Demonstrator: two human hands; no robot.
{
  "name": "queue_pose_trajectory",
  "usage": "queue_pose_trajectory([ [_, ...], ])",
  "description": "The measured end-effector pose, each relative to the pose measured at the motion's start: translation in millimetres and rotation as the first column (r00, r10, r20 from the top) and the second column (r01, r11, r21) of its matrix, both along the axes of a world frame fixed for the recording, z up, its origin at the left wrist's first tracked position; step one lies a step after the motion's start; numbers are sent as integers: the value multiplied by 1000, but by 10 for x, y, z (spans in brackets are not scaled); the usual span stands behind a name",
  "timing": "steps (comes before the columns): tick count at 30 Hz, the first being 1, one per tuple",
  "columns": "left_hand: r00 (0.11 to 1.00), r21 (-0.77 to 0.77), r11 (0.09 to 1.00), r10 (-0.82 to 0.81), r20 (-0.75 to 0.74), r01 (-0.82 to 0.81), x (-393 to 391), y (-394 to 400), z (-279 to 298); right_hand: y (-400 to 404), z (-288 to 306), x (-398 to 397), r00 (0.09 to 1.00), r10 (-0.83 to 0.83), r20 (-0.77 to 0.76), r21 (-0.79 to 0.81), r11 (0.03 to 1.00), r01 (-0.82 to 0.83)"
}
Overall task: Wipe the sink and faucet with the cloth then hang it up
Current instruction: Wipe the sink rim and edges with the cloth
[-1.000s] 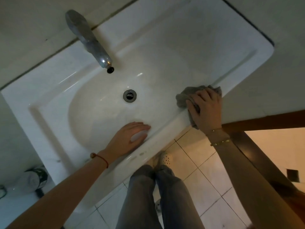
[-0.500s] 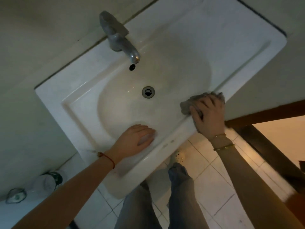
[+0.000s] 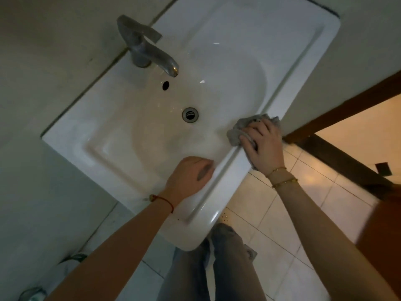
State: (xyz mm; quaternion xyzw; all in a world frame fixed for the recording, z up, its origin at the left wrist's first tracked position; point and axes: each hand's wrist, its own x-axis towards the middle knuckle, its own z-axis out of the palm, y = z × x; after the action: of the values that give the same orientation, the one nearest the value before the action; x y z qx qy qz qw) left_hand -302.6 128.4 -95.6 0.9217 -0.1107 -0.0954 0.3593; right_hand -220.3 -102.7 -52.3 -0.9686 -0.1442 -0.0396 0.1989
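Note:
The white ceramic sink (image 3: 256, 40) fills the middle of the head view, with a round metal drain (image 3: 190, 114) in its basin. A grey metal faucet (image 3: 147, 51) stands on its far left rim, spout over the basin. My right hand (image 3: 263, 144) presses a crumpled grey cloth (image 3: 236, 132) onto the sink's front right rim. Most of the cloth is hidden under my fingers. My left hand (image 3: 188, 178) rests flat on the front rim, fingers curled a little, holding nothing.
Pale walls run behind and to the left of the sink. A dark wooden door frame (image 3: 347, 101) is at the right, above lit floor tiles (image 3: 293, 213). My legs in grey trousers (image 3: 217, 268) stand below the sink. A small container (image 3: 32, 294) sits on the floor at lower left.
The view has swung, so the sink and faucet appear shifted right. My right hand stays on the cloth at the front right rim. My left hand stays on the front rim.

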Motion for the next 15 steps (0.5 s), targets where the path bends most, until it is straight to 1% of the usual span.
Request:
queue_pose_trajectory([
  [1, 1000, 7, 1000, -1, -16, 1, -1, -7, 14, 72, -4, -120, 1000, -12, 7, 17, 1000, 11],
  [2, 1000, 12, 1000, -5, -29, 6, 8, -9, 28, 154, -4, -293, 1000, 11, 7, 39, 999, -11],
  [5, 999, -13, 1000, -19, -41, 19, 55, -31, 81, 285, -14, -796, 985, 175, -7, 90, 981, -173],
  [7, 999, -25, 1000, -14, -44, 13, 44, -28, 64, 189, 12, -700, 962, 271, -9, 63, 961, -270],
  [8, 999, -10, 1000, -9, -45, 8, 42, -25, 45, 121, 11, -542, 959, 285, -4, 42, 958, -285],
  [9, 999, 8, 1000, 1, -50, -1, 36, -23, 19, 54, 2, -344, 966, 259, 10, 20, 966, -259],
  [10, 999, 19, 1000, 13, -53, -12, 28, -19, 1, -24, 5, -98, 981, 194, 21, 12, 981, -194],
  [12, 999, 18, 1000, 24, -42, -23, 12, -13, -23, -154, 28, 325, 999, 23, 24, 7, 1000, -23],
  [14, 999, 13, 1000, 22, -38, -21, 9, -16, -21, -101, 8, 362, 996, -79, 27, -7, 997, 79],
  [15, 999, 13, 1000, 24, -42, -23, 10, -16, -20, -29, 2, 237, 996, -80, 27, -4, 997, 80],
])
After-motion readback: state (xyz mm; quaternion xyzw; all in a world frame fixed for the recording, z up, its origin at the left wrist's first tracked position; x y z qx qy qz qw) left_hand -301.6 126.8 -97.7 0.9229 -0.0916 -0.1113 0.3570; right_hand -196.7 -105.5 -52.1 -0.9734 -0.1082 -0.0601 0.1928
